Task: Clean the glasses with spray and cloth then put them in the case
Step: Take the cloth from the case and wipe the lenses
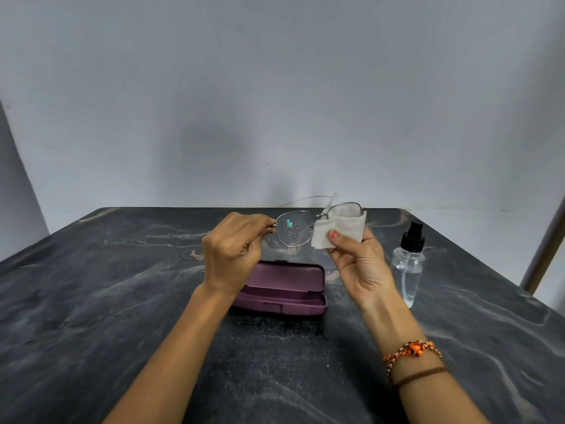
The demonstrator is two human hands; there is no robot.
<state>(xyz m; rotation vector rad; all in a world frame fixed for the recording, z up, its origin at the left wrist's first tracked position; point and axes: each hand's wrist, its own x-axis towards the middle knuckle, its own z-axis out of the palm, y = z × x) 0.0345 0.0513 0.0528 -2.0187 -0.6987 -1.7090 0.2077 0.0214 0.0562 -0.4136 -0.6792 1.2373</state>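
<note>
Two hands hold the work above a dark marble table (pixel 91 301). Left hand (pixel 230 252), fingers curled, pinches the left hinge of the glasses (pixel 295 231), whose left lens carries droplets: spraying appears done. Below, the purple case (pixel 284 287) lies open and empty. Right hand (pixel 356 261) pinches the cloth (pixel 339 229) around the right lens, thumb on the near side; wiping is under way. Far right stands the spray bottle (pixel 409 261). Left lens and casing remain.
</note>
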